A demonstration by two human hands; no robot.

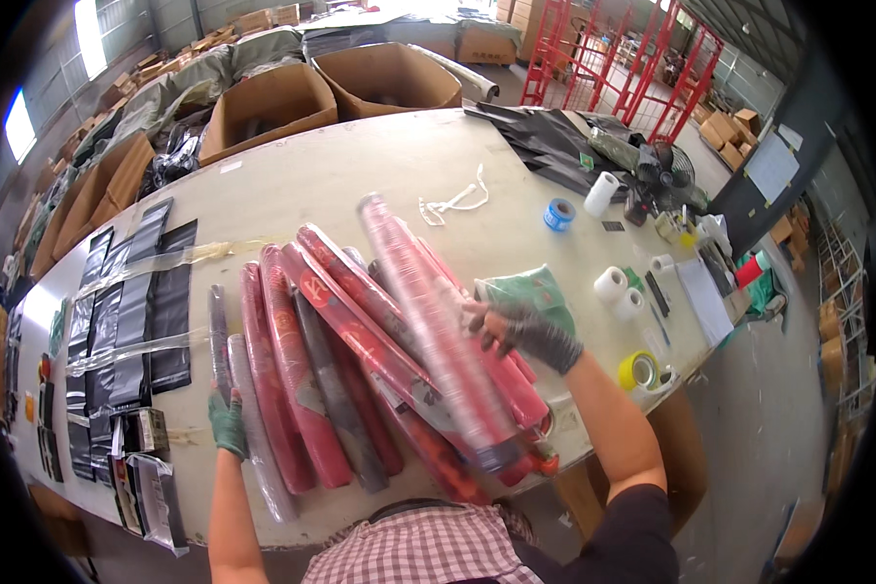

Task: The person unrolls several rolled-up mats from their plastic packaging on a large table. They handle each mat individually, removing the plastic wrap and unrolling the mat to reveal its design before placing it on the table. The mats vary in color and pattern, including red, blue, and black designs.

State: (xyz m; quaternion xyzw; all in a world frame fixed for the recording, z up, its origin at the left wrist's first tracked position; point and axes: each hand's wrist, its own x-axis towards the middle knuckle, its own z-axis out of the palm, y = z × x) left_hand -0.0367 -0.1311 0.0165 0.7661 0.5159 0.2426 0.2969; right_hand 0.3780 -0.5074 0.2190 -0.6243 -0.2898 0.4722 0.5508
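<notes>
- Several long film-wrapped rolls (360, 360) lie fanned across the table (340, 165), long axes running from upper left toward the near lower-right edge.
- Right hand (525, 331), in a dark knit glove, rests on the right flank of the uppermost roll (428, 331); the fingers point left onto it and look partly spread, laid on it and not closed around it.
- Uppermost roll: clear glossy wrap over a pink-red core, cylindrical, its far end raised above the neighbouring rolls.
- Left hand (229, 423), in a green glove, sits at the left side of the fan, at the near end of a pale clear-wrapped roll (258, 438); its grip appears curled against that roll, though full closure cannot be told.
- Relation of note: the stack lies between both hands, the right hand nearer the top roll, the left hand at the outermost left rolls.
- Rolls are mostly red, some grey-brown; surfaces are smooth and reflective.
- Green bag (535, 292) lies just behind the right hand.
- Black flat bags (156, 311) lie in rows at the left; yellow tape roll (637, 370) and white rolls (618, 287) stand to the right; open cardboard boxes (272, 107) stand beyond the table.
</notes>
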